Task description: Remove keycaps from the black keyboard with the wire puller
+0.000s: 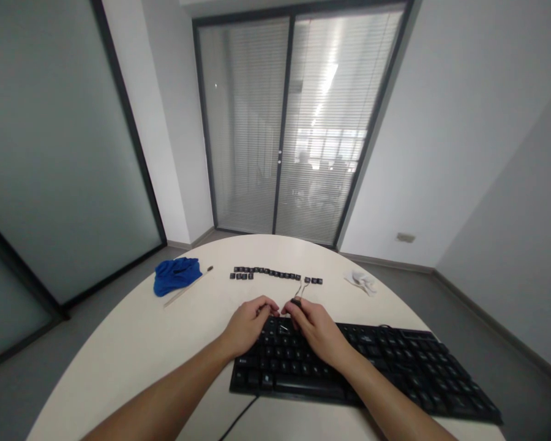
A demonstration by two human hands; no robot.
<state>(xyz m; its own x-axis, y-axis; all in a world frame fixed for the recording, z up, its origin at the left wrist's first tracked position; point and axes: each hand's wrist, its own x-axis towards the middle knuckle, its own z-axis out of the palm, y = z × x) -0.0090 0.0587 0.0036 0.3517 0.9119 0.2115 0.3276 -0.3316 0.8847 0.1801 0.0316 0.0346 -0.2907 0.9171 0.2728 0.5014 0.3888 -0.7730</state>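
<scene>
A black keyboard (pixel 312 384) lies in front of me on the table. My right hand (pixel 316 324) is over its upper left part, closed around the dark handle of a wire keycap puller (pixel 305 286). The puller's two thin wire prongs point away from me. My left hand (pixel 247 324) rests at the keyboard's upper left corner, its fingers curled together; whatever they hold, if anything, is hidden. The two hands' fingertips almost meet. Beyond them, loose black keycaps (pixel 275 274) lie in a long row, with a shorter row below its left end.
To the left, a crumpled blue cloth (pixel 177 275) lies beside a thin stick-like brush (pixel 186 290). A crumpled white cloth (pixel 362 282) is at the right. The keyboard's cable (pixel 239 418) runs towards me across the round pale table (pixel 133 361).
</scene>
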